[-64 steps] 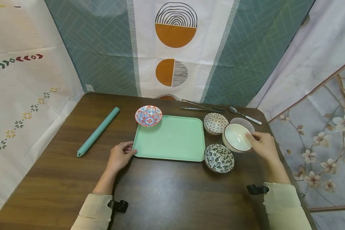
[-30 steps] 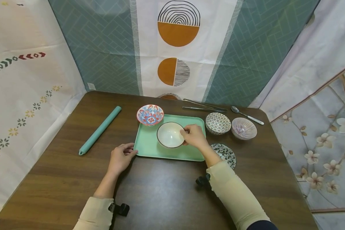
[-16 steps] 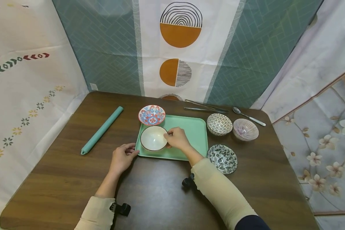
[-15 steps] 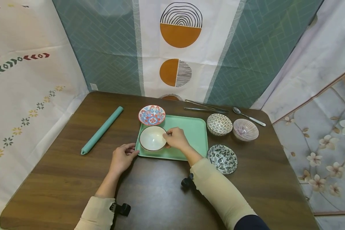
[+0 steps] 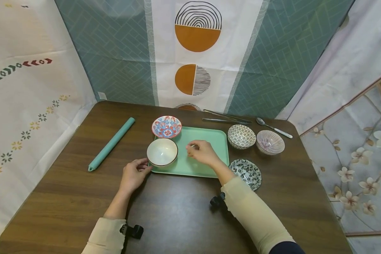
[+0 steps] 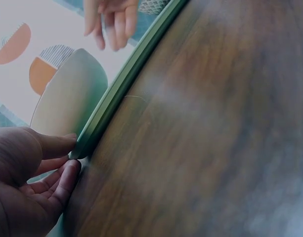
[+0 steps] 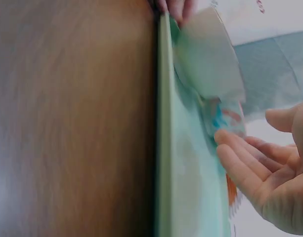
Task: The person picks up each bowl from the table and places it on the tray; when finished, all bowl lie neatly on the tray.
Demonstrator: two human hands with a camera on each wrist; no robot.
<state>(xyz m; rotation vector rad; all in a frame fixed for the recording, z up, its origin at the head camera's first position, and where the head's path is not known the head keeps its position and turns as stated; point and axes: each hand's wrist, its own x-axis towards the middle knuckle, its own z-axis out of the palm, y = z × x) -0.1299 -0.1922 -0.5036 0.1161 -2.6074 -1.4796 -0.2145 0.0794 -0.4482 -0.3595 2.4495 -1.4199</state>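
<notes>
A cream bowl with a dark rim [image 5: 162, 152] sits on the front left part of the mint green tray [image 5: 206, 169]. Behind it, a red and blue patterned bowl [image 5: 166, 127] stands at the tray's back left corner. My left hand [image 5: 134, 176] pinches the tray's front left corner, thumb above and fingers below, as the left wrist view shows. Over the middle of the tray, my right hand [image 5: 204, 153] is apart from the cream bowl and holds nothing. Its fingers look loosely bent in the right wrist view, the thumb away from them.
Right of the tray stand a brown-patterned bowl [image 5: 241, 137], a purple-striped bowl [image 5: 270, 143] and a dark floral bowl [image 5: 249, 174], partly behind my right forearm. Metal tongs [image 5: 227, 116] and a spoon [image 5: 274, 128] lie at the back. A teal roll [image 5: 112, 144] lies left.
My right hand carried the cream bowl from the right onto the tray's left part, let it go and drew back a little rightward. My left hand stays at the tray corner.
</notes>
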